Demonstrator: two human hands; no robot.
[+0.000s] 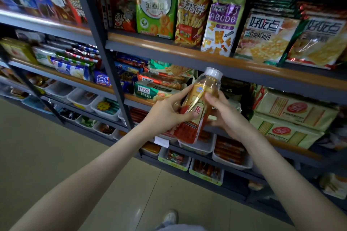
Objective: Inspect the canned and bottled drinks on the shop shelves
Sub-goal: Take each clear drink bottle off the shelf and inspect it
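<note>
Bottle (199, 107) of amber drink, held in both hands in mid-air in front of the shop shelves, tilted so its white cap (214, 73) leans up and to the right. The left hand (165, 112) grips it from the left, thumb laid across the red and gold label (195, 118) and fingers reaching up along the near side. The right hand (227, 114) grips it from the right, its fingers curled onto the clear upper part just below the cap. The two hands are close together, apart only by the width of the bottle between them, and both forearms stretch out bare from the lower corners.

Behind the bottle runs a grey shelf (187, 50) with an orange front strip, one of several tiers. Above it stand snack bags (156, 13) in a row, green, red-striped, purple and white. To the right of the hands, on the tier below, lie flat pale green packets (293, 118) of crackers, stacked. Lower down sit white trays (232, 157) with small wrapped goods in them. A dark upright post (105, 47) splits the shelving left of the hands. Beneath is a shiny pale tile floor (56, 155), and a light shoe (170, 215) shows at the bottom edge.
</note>
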